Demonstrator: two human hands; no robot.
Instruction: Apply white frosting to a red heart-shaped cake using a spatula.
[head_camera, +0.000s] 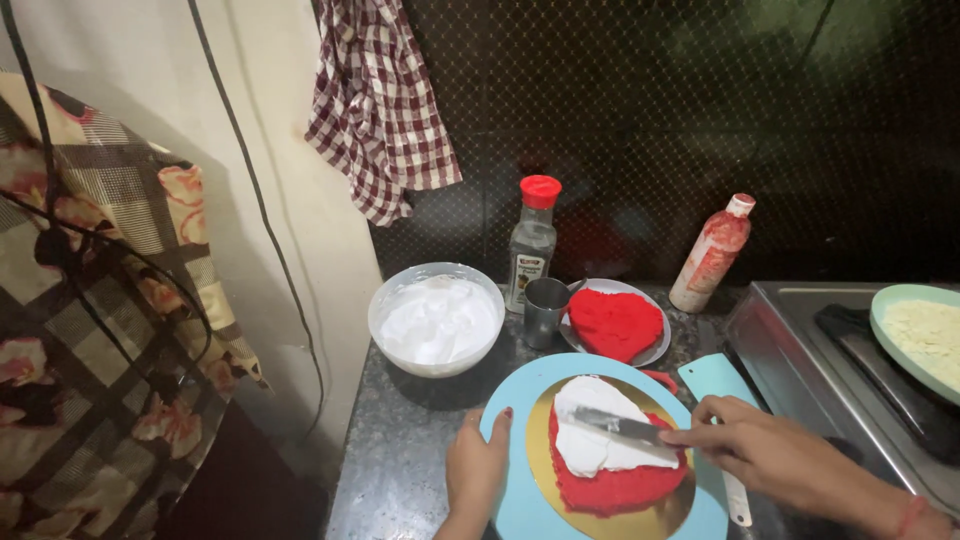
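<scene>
Head view, looking down on a dark speckled stone surface (400, 450). Red heart-shaped cake layer (615, 485), half covered in white cream, lies on a gold round board (540, 450) atop a light-blue turntable disc (520, 400), just left of the right hand (760, 450). Its fingers (700, 432) are closed around a flat metal spatula (620, 427) whose blade rests on the cream. The left hand (478, 470) lies flat, fingers nearly closed, on the disc's left rim. Behind stand a white bowl of cream (437, 318) and a plate with a second red layer (613, 322).
</scene>
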